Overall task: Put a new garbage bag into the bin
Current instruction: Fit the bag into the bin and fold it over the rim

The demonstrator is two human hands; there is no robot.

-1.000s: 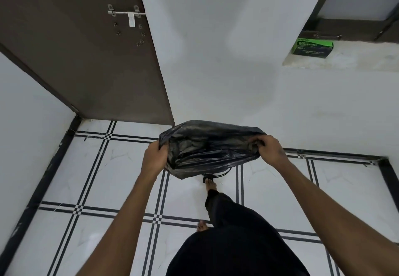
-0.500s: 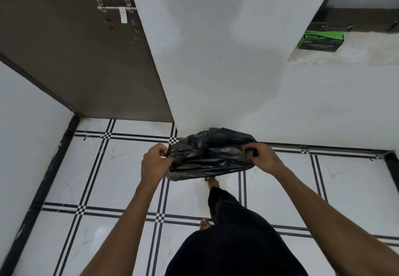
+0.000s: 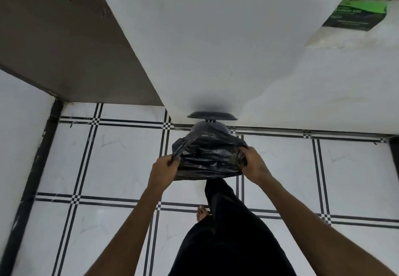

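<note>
Head view: I have the black garbage bag (image 3: pixel 207 157) bunched between both hands, held low over the tiled floor (image 3: pixel 121 163) and just in front of the bin (image 3: pixel 210 127). My left hand (image 3: pixel 165 167) pinches the bag's left edge between thumb and fingers; my right hand (image 3: pixel 253 164) is closed around a gathered fold on its right edge. The bag hides most of the bin; I can see only the dark rounded top of it at the far wall, with its lid (image 3: pixel 212 116) standing open above, lying against the white wall (image 3: pixel 216 49). Whether my forward foot is on a pedal I cannot tell, as the bag covers it.

As I judge it, the task is at its middle: the bag is out and partly opened, brought right up to the bin, and the lid is up. The bag does not yet look seated. Left to do: spread the mouth wide, push the body down inside, fold the rim over the bin's edge and let the lid down.

A green box (image 3: pixel 358 15) lies on a ledge at far right, likely the bag pack.
</note>
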